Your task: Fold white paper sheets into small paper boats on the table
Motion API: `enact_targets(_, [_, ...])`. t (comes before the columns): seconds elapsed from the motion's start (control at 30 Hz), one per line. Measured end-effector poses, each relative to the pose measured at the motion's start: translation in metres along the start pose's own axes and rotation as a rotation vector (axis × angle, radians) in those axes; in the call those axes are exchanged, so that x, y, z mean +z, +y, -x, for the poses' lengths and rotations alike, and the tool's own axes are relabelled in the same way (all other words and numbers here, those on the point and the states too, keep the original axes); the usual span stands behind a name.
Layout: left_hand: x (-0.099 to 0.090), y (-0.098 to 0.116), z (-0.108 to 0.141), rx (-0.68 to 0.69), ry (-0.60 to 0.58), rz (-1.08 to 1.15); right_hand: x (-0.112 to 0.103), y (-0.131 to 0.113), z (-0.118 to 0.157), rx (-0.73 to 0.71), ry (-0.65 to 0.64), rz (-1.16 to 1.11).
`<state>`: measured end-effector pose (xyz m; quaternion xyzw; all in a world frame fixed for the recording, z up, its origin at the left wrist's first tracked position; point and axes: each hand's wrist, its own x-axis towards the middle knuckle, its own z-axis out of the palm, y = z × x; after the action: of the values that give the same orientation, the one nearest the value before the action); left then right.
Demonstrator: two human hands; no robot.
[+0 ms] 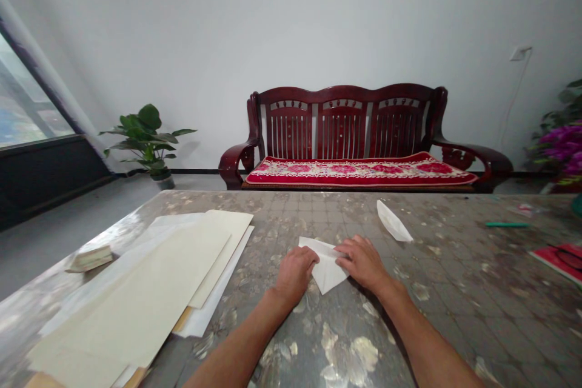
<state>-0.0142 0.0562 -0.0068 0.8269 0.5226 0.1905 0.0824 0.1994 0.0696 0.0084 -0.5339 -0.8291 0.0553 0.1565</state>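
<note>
A folded piece of white paper (328,274) lies on the patterned tabletop in front of me, with a pointed corner toward me and creases across it. My left hand (296,268) grips its left side with curled fingers. On the opposite side my right hand (361,259) pinches the paper's edge between thumb and fingers. Parts of both side edges are hidden under the fingers. Beyond my right hand rests a boat-shaped folded white paper (393,222), apart from both hands.
Large cream and white paper sheets (136,291) are stacked at the left, beside a small paper block (91,258). A green pen (506,225) and a red book (557,262) with glasses on it lie at the right. Behind the table (291,206) stands a wooden bench (343,127).
</note>
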Motion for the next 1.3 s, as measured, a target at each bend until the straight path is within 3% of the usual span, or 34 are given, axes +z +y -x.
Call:
enact_targets(0.2, [-0.005,-0.006,-0.006,0.123,0.177,-0.208,0.003,0.001,0.004,-0.054,0.002,0.024])
enact_targets(0.37, [-0.008,-0.020,-0.019,0.224,0.040,-0.144,0.006,0.000,0.007,-0.082,0.042,0.036])
enact_targets(0.57, [-0.002,-0.024,-0.021,0.237,0.053,-0.222,0.010,-0.003,0.010,-0.126,0.102,0.066])
enact_targets(0.87, [0.001,-0.022,-0.014,0.239,-0.041,-0.277,0.007,-0.013,0.015,-0.137,0.106,0.162])
enact_targets(1.1, [0.007,-0.035,-0.012,0.274,-0.103,-0.296,-0.002,-0.026,0.016,-0.108,-0.046,0.252])
enact_targets(1.3, [0.003,-0.021,0.003,0.327,-0.035,-0.304,-0.012,-0.047,0.021,-0.060,-0.167,0.299])
